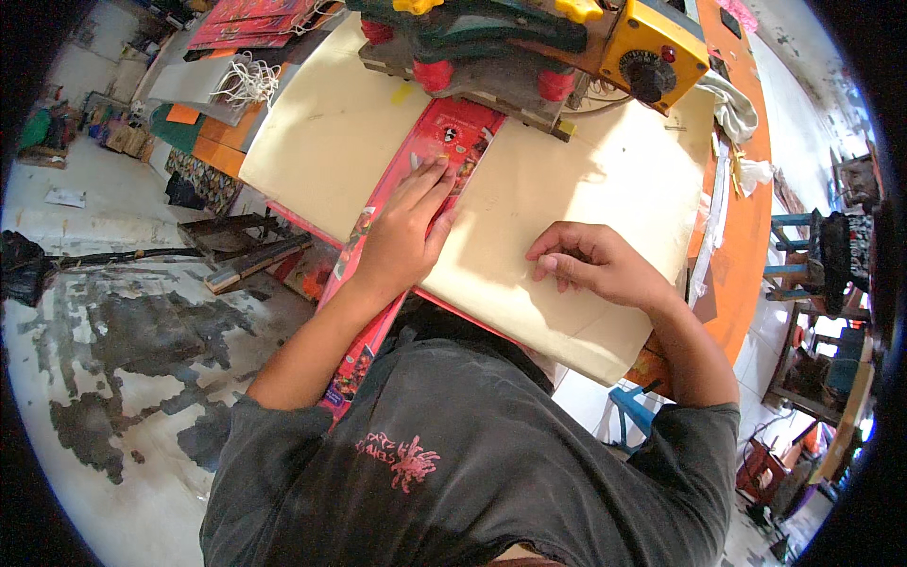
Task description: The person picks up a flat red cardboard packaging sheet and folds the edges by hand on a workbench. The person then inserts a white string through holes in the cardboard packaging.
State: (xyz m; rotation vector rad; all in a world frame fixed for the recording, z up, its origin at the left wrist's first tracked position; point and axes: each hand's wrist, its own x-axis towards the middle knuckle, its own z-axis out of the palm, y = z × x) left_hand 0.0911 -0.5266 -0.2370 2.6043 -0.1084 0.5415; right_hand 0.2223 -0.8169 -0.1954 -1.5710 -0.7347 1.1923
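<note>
A long red printed strip (430, 142), seemingly folded paper or card, runs from beneath a pressing machine (472, 42) toward my body. My left hand (411, 208) lies flat on it with fingers stretched toward the machine. The strip's near end (351, 373) passes beside my left forearm, past the table edge. My right hand (586, 260) is over the cream-coloured sheet (557, 180) to the right. Its fingers are loosely curled, and nothing shows in them. The strip's far end is hidden beneath the machine's plate.
A yellow control box (657, 57) with a black dial sits at the machine's right. White cords (248, 83) and red printed sheets (250, 24) lie at the far left. Paper strips (720, 213) line the orange tabletop's (751, 189) right side. A blue stool (792, 236) stands beyond.
</note>
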